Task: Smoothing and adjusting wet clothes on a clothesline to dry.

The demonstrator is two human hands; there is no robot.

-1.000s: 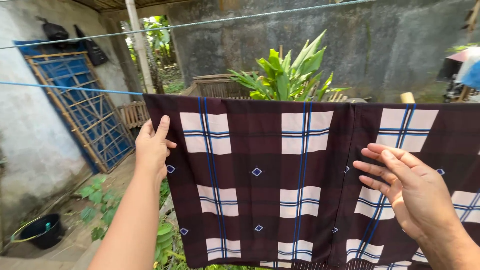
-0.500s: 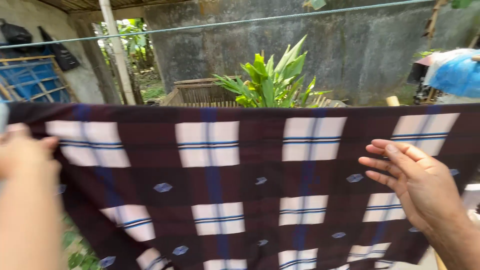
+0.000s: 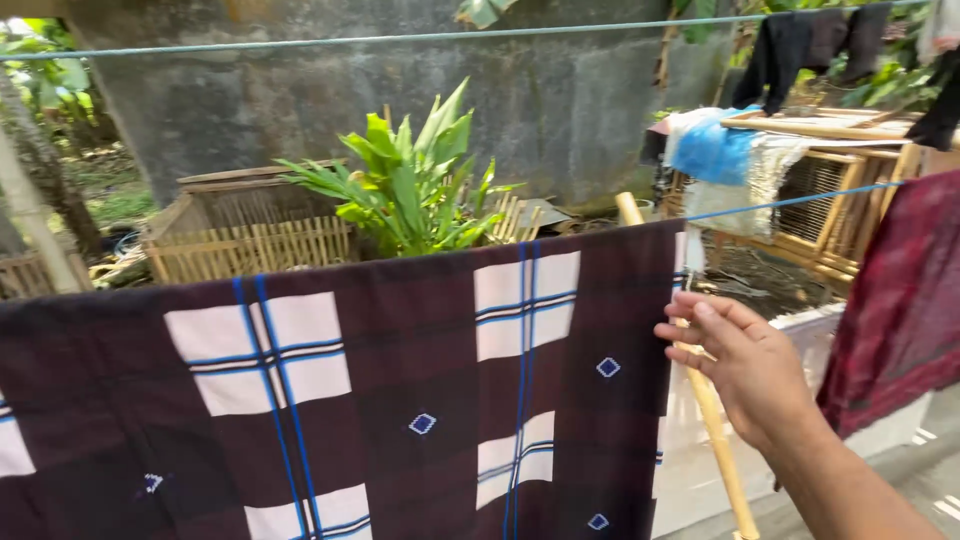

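A: Risk? The dark checked sarong, draped over the blue clothesline, could slide sideways and bunch if its right edge is tugged; the leaning bamboo pole just behind could be knocked.

B: Hand pose? Right hand reaches in from lower right, fingers loosely spread, gripping nothing, tips at the sarong's edge. Left hand out of view.

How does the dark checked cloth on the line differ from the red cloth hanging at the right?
The dark maroon checked cloth has white squares, blue stripes and small diamonds; the red plaid cloth shows only a faint dark check. The right hand is at the maroon cloth's edge; the red cloth hangs untouched. Both hang on the blue line.
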